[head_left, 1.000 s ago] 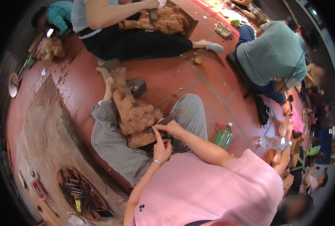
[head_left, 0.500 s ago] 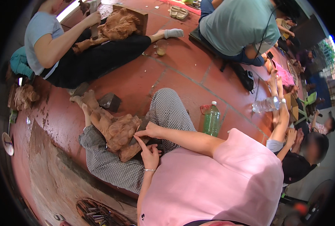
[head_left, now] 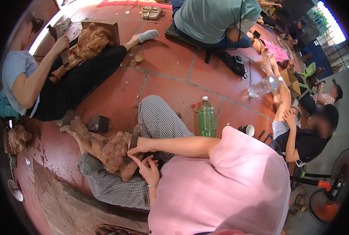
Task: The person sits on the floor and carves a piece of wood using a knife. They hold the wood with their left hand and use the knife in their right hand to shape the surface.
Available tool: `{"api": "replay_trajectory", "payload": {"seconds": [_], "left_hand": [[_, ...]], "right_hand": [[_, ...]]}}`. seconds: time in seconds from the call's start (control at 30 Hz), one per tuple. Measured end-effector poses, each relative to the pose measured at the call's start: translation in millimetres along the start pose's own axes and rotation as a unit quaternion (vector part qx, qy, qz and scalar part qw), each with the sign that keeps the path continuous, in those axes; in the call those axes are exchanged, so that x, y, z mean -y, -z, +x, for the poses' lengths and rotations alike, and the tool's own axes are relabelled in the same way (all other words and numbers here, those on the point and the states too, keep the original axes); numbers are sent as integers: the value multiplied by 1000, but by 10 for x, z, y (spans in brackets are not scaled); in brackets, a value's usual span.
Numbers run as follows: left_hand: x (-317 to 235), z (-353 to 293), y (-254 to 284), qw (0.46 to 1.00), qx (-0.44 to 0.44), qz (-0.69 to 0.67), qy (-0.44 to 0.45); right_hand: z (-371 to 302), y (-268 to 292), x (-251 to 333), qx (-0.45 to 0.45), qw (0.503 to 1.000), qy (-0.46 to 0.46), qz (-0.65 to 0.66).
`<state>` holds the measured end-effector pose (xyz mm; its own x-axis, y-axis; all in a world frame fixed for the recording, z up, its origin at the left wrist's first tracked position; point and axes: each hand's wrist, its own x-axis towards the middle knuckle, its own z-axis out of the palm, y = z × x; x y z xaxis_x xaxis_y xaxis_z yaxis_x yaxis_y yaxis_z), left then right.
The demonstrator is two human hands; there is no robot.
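Observation:
A brown wood carving [head_left: 117, 152] with rounded lumps lies across my lap, on checked trousers [head_left: 162, 117]. My right hand [head_left: 142, 145] is closed at the carving's near side on a flat, dark, strip-like tool [head_left: 135, 136]; its exact kind is unclear. Its extended index fingertip reaches the carved surface. Below it, my left hand [head_left: 149, 170], with a bracelet at the wrist, has its index finger stretched to the carving beside the right fingertip. The other left fingers are partly bent, and nothing shows in them.
A dark block [head_left: 98, 123] sits beyond the carving. A green bottle [head_left: 207, 119], a white cup [head_left: 246, 130] and a clear bottle [head_left: 263, 86] are to the right. A co-worker [head_left: 21, 82] works on another carving [head_left: 90, 43] at upper left. A fan [head_left: 327, 196] stands at lower right.
The view has shifted, bringing the cup and more of the fan into sight. Both hands stay at the carving. The co-worker's tool hand at upper left has changed position slightly.

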<state>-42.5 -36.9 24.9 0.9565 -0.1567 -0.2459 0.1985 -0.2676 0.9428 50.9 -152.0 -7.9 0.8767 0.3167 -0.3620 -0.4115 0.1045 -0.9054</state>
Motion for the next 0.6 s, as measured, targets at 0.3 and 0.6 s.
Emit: {"api": "replay_trajectory", "payload": {"seconds": [0.3, 0.6], "left_hand": [[26, -3, 121, 989, -70, 103, -81], [344, 49, 735, 895, -214, 340, -195]], "right_hand": [[-2, 60, 19, 7, 1000, -23, 18], [62, 46, -78, -39, 998, -38, -3]]}}
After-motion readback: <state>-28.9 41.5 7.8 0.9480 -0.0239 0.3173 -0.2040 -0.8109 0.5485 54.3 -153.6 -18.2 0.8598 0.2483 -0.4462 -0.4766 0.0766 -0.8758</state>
